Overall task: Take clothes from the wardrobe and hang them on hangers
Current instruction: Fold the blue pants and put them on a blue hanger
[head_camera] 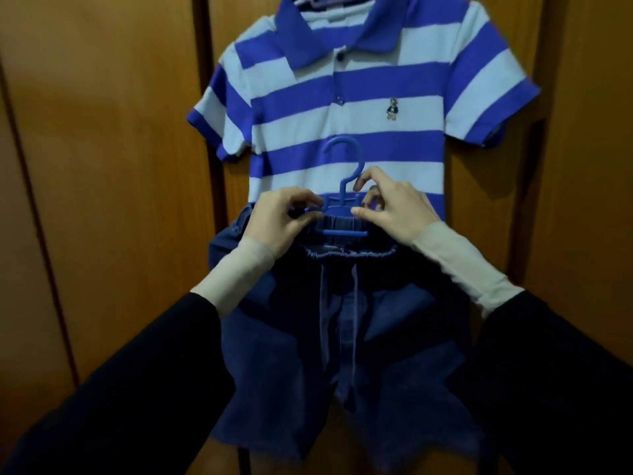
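Nearest me, at six o'clock, the shorts (342, 337) hang down dark and slack between my two sleeves, their waistband gathered up at the blue hanger (342, 204) in the middle of view. My left hand (277, 221) pinches the hanger's left end and the cloth there with curled fingers; my right hand (390, 207) pinches the right side, thumb and forefinger closed near the base of the hook. The risk I judge greatest is the waistband slipping off one end: it is elastic and bunched, and if I let go on one side before it is seated, the weight of the shorts could drag the whole thing crooked or off. The drawstrings dangling at six o'clock could also snag. I cannot tell whether the hanger has clips, so I cannot say how firmly it holds. Farther off, at twelve o'clock, the polo (363, 97) hangs on its own hanger (322, 0) against the wardrobe (102, 132); a careless lift could knock it. Count: two hands, two hangers, one pair of shorts, one polo, one wardrobe.
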Available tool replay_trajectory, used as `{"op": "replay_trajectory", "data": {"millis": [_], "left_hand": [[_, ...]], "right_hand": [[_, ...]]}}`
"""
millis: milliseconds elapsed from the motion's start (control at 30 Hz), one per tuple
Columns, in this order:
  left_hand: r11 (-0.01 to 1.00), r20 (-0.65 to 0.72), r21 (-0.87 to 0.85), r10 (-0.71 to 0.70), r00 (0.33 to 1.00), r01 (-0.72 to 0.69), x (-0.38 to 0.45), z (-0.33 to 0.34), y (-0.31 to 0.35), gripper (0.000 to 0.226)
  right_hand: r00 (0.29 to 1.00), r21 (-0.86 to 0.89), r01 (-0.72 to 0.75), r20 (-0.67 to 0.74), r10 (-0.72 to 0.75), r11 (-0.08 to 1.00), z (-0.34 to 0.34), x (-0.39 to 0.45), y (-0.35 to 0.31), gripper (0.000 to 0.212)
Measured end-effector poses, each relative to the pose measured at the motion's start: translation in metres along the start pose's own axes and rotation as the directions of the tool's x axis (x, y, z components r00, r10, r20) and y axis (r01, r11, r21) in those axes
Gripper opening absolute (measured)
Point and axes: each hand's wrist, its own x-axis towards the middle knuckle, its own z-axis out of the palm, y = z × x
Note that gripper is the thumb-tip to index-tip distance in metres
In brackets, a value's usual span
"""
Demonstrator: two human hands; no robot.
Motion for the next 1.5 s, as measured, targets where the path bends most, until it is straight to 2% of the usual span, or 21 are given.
{"op": "replay_trajectory", "data": {"millis": [233,467,767,933,1133,1367,1500], "left_hand": [[0.993,-0.094,0.065,0.103,0.990,-0.097,0.084,-0.047,-0.002,0.014],[0.966,-0.143,0.182,0.208,0.968,-0.181,0.164,-0.068,-0.008,0.012],[0.961,-0.341,0.178,0.260,0.903,-0.210,0.245,-0.098,0.009,0.011],[0.968,-0.360,0.159,0.238,0.902,-0.193,0.297,-0.108,0.022,0.010],[0.982,-0.321,0.118,0.179,0.930,-0.148,0.321,-0.092,0.019,0.008],[0.980,-0.357,0.113,0.197,0.913,-0.167,0.312,-0.077,0.009,0.011],[0.988,-0.315,0.091,0.145,0.938,-0.122,0.315,-0.074,0.009,0.010]], "right_hand": [[0.988,-0.029,0.037,-0.147,-0.041,0.999,-0.043,0.072,-0.029,0.025],[0.953,-0.302,0.013,-0.284,-0.104,0.953,-0.073,0.135,-0.044,0.029],[0.881,-0.412,-0.044,-0.445,-0.159,0.910,-0.135,0.206,-0.077,0.025],[0.825,-0.448,-0.138,-0.546,-0.147,0.883,-0.160,0.243,-0.086,0.032],[0.834,-0.504,-0.247,-0.546,-0.084,0.827,-0.160,0.260,-0.076,0.029],[0.827,-0.555,-0.251,-0.549,-0.123,0.793,-0.146,0.261,-0.063,0.031],[0.845,-0.543,-0.279,-0.531,-0.067,0.792,-0.145,0.266,-0.062,0.033]]}}
